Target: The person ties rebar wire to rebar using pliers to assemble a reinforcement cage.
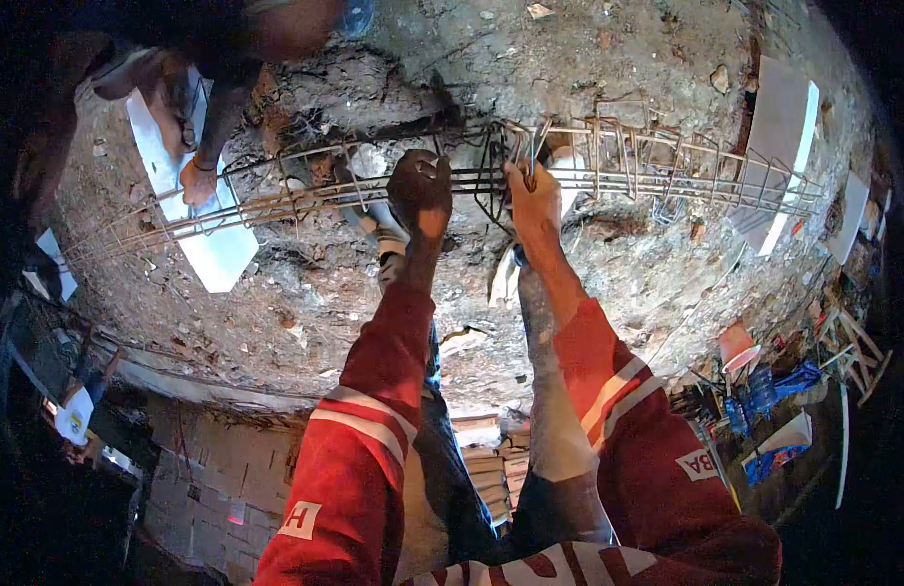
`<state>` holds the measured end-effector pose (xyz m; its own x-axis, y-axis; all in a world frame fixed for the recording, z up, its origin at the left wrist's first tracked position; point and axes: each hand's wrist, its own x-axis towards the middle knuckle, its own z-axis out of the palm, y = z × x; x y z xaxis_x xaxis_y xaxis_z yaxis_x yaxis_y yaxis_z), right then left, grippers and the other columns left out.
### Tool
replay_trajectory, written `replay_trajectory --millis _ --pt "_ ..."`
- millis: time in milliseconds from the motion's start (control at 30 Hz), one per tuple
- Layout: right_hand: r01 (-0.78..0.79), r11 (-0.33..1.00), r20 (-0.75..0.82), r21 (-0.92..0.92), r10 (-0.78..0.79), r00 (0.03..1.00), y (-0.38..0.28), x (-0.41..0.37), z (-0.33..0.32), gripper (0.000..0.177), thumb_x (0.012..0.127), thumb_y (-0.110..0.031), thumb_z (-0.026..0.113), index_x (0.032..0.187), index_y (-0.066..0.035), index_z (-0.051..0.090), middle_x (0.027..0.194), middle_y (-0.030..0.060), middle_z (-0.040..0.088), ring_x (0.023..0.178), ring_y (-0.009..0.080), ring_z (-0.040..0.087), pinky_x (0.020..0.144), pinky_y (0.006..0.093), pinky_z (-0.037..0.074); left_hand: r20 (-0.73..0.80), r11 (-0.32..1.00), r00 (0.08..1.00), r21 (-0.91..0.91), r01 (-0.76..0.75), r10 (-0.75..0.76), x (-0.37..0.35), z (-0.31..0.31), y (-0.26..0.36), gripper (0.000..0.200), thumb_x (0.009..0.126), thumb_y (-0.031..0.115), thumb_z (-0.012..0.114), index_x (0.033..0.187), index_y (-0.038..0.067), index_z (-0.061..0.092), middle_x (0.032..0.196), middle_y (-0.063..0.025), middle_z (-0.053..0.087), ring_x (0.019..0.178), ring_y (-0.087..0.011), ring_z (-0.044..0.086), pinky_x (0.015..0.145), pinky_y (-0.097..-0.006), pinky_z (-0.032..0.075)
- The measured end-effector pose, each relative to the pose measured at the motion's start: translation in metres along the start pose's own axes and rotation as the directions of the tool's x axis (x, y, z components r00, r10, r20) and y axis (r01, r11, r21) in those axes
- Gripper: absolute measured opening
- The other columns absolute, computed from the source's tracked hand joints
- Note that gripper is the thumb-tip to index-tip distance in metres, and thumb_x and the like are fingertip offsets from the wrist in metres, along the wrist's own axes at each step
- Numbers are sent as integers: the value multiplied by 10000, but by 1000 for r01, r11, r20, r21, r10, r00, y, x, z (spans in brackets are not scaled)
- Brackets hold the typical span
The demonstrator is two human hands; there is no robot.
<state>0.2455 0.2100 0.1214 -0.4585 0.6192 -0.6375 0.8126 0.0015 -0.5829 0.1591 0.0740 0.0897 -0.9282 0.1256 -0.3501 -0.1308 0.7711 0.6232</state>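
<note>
A long rebar cage point(657, 176) of thin steel bars with bent wire stirrups stretches across the view, above the ground. My left hand point(420, 195) is closed at the bars left of the middle; its fingers are in shadow. Just right of a dark cluster of stirrups point(491, 171), my right hand point(534, 200) is closed on a stirrup, with thumb and fingers pressed together. Part of that stirrup is hidden by the fingers. Both hands are at about the same height, a short way apart.
A co-worker's hand point(198, 184) touches the cage at the left, over a white board point(213, 249). Another pale board point(776, 146) lies under the right end. The ground is rough soil with stones. An orange-red bucket point(737, 347) and blue bags point(764, 391) are at lower right.
</note>
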Motion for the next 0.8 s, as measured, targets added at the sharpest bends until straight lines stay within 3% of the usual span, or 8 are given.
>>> replay_trajectory --millis 100,167,200,300,500,567,700,800 --pt "-33 998 46 52 31 998 10 -5 0 270 871 -254 648 992 -14 675 767 121 678 653 209 617 631 340 486 -37 993 993 44 -109 110 -16 0 14 255 771 245 724 914 47 652 783 -139 683 693 -303 664 644 -391 509" --pt "-134 889 92 437 104 990 10 -10 -1 264 896 -249 622 1009 -19 688 772 67 681 683 155 622 635 282 498 209 958 945 193 211 -250 -27 0 37 219 797 203 684 946 45 656 816 -147 689 724 -293 677 663 -375 517" --pt "-177 870 132 460 130 983 11 -10 -1 262 915 -231 599 1044 -20 689 786 40 677 727 118 633 653 258 508 239 985 963 -94 148 -122 -26 -2 46 215 814 169 646 979 32 654 831 -156 689 752 -296 682 678 -380 522" --pt "-42 914 125 403 -10 992 16 -10 1 255 910 -220 606 1044 -20 687 777 64 671 735 114 639 648 266 508 412 950 908 -307 62 74 -40 16 39 272 825 169 656 1034 -4 658 896 -175 700 809 -264 695 727 -349 532" --pt "-71 983 50 169 64 997 14 -1 -4 356 879 -348 657 979 -7 683 692 79 642 578 94 575 511 262 468 374 953 922 -302 23 96 -72 11 41 238 833 110 628 1030 -22 650 887 -175 694 811 -238 689 748 -331 526" --pt "-93 919 27 383 90 996 19 1 -4 370 885 -385 647 970 -28 692 677 69 632 556 88 560 476 249 437 349 961 937 -259 97 -1 -76 6 42 220 854 111 613 1017 -33 644 875 -175 690 818 -234 688 754 -331 522" --pt "-128 952 -12 280 136 991 3 -1 -23 364 907 -377 610 979 -33 705 642 28 591 543 83 503 479 244 395 201 888 974 -421 182 -104 -78 21 5 216 907 129 576 1016 -47 639 886 -138 694 813 -210 687 744 -300 531" --pt "-37 959 4 279 38 999 11 -3 -19 339 937 -348 583 975 -29 694 618 -40 485 533 54 397 472 234 310 321 802 929 -497 332 -186 -76 12 4 260 922 157 578 1068 -50 637 941 -125 691 831 -182 683 750 -295 533"
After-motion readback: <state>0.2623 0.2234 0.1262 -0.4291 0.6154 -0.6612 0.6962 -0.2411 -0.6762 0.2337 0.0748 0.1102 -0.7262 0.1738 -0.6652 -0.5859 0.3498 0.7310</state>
